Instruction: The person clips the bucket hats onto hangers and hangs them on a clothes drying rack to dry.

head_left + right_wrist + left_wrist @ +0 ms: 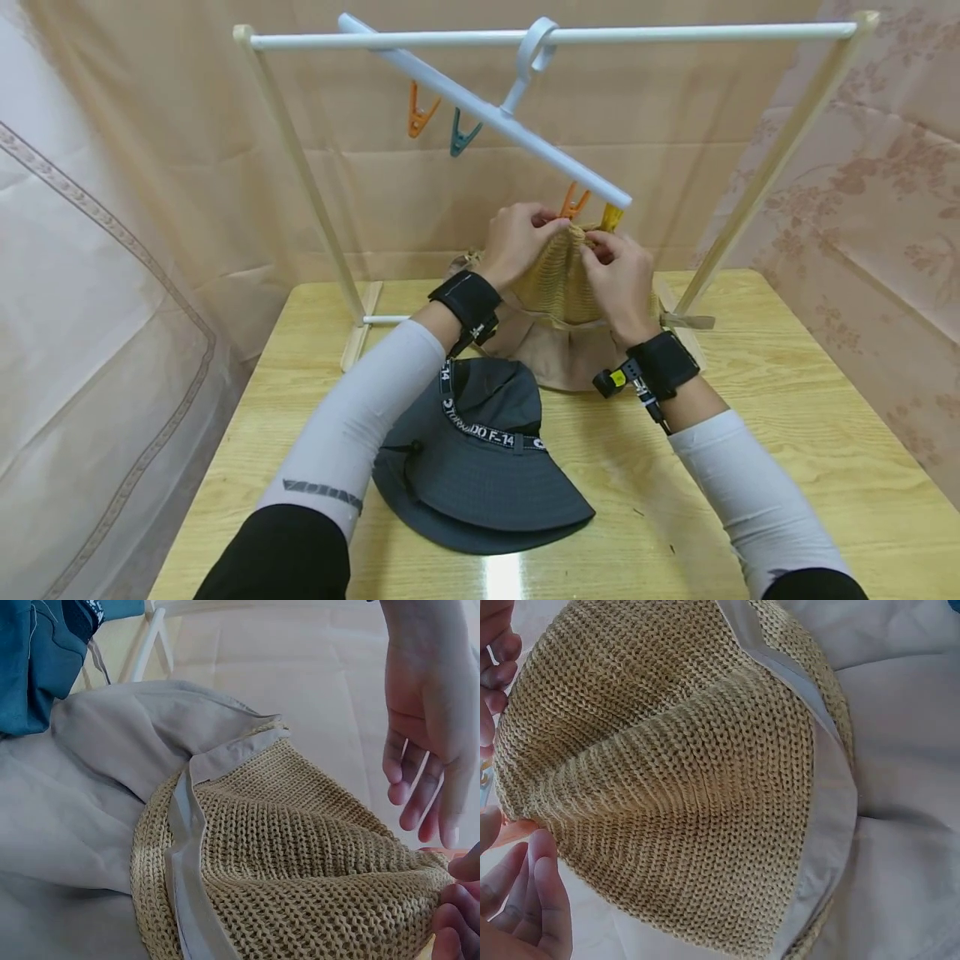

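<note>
A tan knitted sun hat with a beige cloth brim is held up by its crown under the low end of a white hanger. My left hand is at the crown's top, thumb and fingertip pinching an orange clip. The clip lies between those fingertips in the left wrist view. My right hand pinches a fold of the crown on the other side, with its fingertips on the knit in the right wrist view. Beside it a yellow clip hangs from the bar's end.
The hanger tilts from the rack's white rail. Another orange clip and a teal clip dangle at its raised side. A dark bucket hat lies on the wooden table below my forearms. Curtains stand behind.
</note>
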Motion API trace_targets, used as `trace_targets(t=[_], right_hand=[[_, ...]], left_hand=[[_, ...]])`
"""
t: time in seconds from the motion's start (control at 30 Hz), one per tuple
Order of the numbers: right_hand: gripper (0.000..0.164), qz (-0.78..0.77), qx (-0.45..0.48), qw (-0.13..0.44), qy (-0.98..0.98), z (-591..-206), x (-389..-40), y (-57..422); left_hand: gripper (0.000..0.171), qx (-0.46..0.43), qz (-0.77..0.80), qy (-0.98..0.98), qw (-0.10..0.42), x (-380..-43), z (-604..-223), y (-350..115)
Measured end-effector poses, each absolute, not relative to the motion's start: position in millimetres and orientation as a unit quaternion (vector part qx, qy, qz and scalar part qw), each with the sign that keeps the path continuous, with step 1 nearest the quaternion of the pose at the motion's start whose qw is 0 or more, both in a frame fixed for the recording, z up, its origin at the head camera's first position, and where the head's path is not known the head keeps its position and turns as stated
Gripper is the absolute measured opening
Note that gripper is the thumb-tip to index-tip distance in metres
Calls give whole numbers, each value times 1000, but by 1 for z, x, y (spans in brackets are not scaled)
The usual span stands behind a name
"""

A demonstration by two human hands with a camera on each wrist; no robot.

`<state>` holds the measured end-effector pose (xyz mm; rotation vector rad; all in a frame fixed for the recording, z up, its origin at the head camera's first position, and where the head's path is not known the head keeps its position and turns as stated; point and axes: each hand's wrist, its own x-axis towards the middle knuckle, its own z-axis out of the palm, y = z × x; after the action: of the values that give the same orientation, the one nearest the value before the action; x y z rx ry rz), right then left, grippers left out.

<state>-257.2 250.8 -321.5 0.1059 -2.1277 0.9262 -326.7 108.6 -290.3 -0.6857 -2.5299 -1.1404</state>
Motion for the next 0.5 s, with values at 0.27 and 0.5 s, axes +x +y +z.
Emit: trace_targets(t=[0.27,0.5], right_hand=[[17,363,59,346,-863,-323,-253,249],[16,363,61,321,-873,-327,-253,247]], left_hand=[[30,-221,-397,-880,135,-326,-302,97],[28,-215,-407,-880,119,-323,-314,85]])
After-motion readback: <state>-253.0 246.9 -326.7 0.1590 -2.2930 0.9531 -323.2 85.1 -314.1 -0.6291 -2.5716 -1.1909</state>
